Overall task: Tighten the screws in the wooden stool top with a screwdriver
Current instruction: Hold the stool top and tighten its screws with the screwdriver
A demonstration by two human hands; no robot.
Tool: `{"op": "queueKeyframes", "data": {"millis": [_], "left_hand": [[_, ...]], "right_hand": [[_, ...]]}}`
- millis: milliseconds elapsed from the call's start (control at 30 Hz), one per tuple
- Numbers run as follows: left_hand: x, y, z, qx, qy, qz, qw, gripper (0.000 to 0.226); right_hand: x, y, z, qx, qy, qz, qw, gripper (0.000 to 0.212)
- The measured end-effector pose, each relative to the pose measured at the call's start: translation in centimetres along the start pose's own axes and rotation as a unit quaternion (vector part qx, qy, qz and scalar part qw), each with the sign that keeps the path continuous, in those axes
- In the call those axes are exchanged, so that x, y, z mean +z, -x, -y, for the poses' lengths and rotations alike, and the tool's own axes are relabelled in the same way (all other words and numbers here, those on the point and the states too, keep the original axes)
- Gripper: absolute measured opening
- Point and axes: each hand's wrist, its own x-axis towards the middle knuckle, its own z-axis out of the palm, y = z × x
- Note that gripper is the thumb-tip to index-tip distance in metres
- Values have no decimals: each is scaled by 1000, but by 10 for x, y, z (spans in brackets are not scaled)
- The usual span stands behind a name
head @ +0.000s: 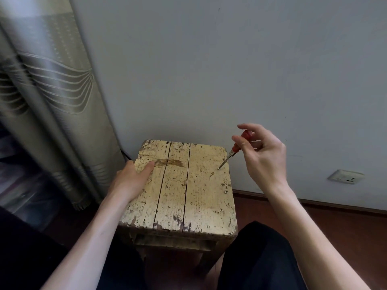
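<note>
Holding: our right hand pinches the orange handle of the screwdriver between thumb and fingertips, shaft tilted down to the left.
Tip: we see it set on a screw near the far right edge of the stool top.
Left hand: open, pressed flat on the stool top's left edge.
Other screw: nearer us along the right edge.
Surroundings: we sit facing a wall; curtain on the left, socket low on the right.
</note>
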Motion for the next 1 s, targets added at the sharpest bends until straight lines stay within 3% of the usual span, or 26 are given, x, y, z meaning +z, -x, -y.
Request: {"op": "queueKeyframes", "data": {"millis": [100,267,433,700,1000], "left_hand": [[0,1,-1,0,3,-1,1000,101],[-1,2,-1,0,12,2,1000,101],[-2,4,-2,0,8,2,1000,101],[-2,3,-2,-6,8,5,1000,98],[-1,2,-1,-6,13,4,1000,102]], "right_hand": [[-4,4,5,-9,19,26,999,20],[-20,-1,9,-27,72,149,986,39],[-25,-10,13,11,23,205,978,39],[-24,-14,3,11,-11,159,987,31],[0,-9,4,0,9,40,999,13]]}}
